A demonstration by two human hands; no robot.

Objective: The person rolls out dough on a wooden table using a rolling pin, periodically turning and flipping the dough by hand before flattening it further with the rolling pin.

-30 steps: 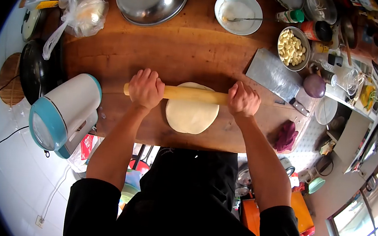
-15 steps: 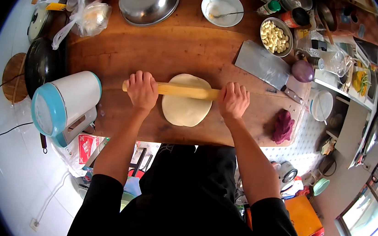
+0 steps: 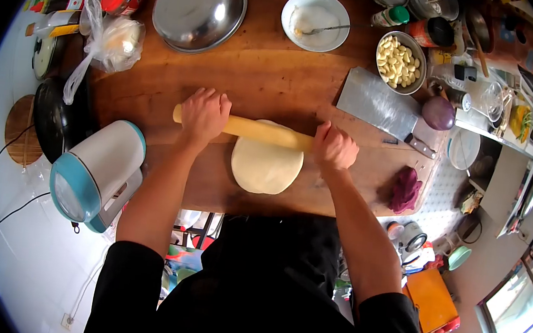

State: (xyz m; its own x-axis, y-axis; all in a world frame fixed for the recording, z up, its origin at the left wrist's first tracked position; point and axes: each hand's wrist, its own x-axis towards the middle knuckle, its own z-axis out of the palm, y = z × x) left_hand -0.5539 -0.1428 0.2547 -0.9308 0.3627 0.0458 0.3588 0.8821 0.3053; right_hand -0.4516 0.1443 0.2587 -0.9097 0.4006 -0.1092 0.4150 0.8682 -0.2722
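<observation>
The left hand (image 3: 205, 116) and the right hand (image 3: 336, 146) are both curled tight around the long, round, yellow wooden stick (image 3: 268, 133), one near each end. The stick lies a bit slanted across the top part of the flat, round, cream-coloured dough (image 3: 266, 166). The dough sits on the brown wooden desk (image 3: 256, 81), between the two arms. Near the right hand are a big, wide metal knife (image 3: 379, 105) and a crumpled purple lump (image 3: 405, 190).

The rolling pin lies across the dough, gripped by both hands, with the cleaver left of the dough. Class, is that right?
No: the head view shows the cleaver right of the dough. The rolling pin does lie across the dough, gripped by the left hand and right hand.
</observation>
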